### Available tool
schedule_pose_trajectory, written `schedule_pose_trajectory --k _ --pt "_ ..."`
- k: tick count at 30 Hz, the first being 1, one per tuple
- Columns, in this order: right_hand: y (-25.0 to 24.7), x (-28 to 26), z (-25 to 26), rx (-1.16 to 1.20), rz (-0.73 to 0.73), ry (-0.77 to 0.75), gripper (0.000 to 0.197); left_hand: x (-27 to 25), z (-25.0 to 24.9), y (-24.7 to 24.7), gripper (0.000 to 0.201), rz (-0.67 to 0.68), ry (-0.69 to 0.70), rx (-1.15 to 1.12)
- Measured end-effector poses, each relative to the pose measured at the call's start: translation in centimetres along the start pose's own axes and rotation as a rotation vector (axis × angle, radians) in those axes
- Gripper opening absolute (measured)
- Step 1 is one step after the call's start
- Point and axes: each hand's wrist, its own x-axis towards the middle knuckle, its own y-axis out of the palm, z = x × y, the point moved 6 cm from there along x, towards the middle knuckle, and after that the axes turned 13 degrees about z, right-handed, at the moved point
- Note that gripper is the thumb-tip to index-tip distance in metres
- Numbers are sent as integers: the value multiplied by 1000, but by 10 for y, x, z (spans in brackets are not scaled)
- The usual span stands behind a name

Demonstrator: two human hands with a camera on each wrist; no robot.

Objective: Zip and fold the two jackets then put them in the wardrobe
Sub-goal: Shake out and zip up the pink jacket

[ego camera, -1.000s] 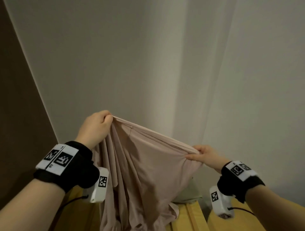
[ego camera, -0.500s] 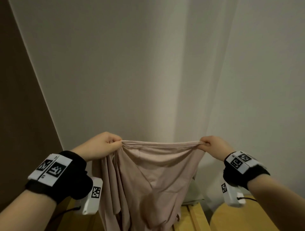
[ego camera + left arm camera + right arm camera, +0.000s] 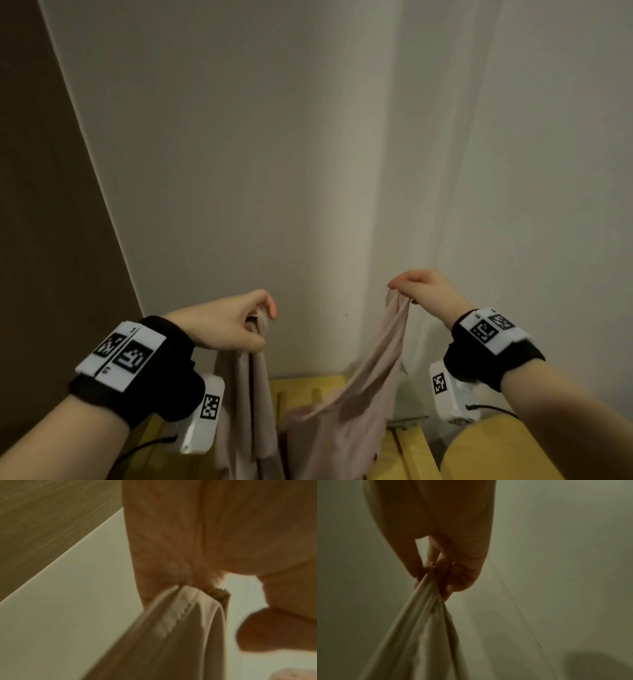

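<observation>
At the far left stands a dark brown panel [image 3: 51,222], with a pale wall [image 3: 239,154] beside it. The person's left hand [image 3: 222,325] is raised in front of that wall, its fingers [image 3: 265,305] curled round a bunched edge of the pinkish-beige jacket [image 3: 342,411]; the left wrist view shows the gathered cloth with a stitched seam emerging from between thumb and fingers. From this grip one part of the jacket hangs straight down. Between the hands the fabric sags low, and its lower folds lie on the yellow wooden worktop [image 3: 407,455], whose slats show beneath the cloth. To the right, another part of the jacket rises in a narrow band to the right hand [image 3: 428,291], which is held a little higher than the left and pinches the cloth between thumb and fingertips; the right wrist view shows the same pinch against a plain wall. Something pale lies behind the jacket near the corner, possibly another garment, but the view is too poor to say. At the lower right is a rounded yellow surface [image 3: 496,452]. No container shows in any view.
</observation>
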Motion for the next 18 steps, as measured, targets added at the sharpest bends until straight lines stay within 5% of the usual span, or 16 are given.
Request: schedule_pose_trajectory --k 6,18 --pt "52 -19 41 -36 243 -204 20 -1 -23 2 26 -132 140 -18" --pt "85 -36 75 -36 212 -435 8 10 -31 12 17 -353 260 -341"
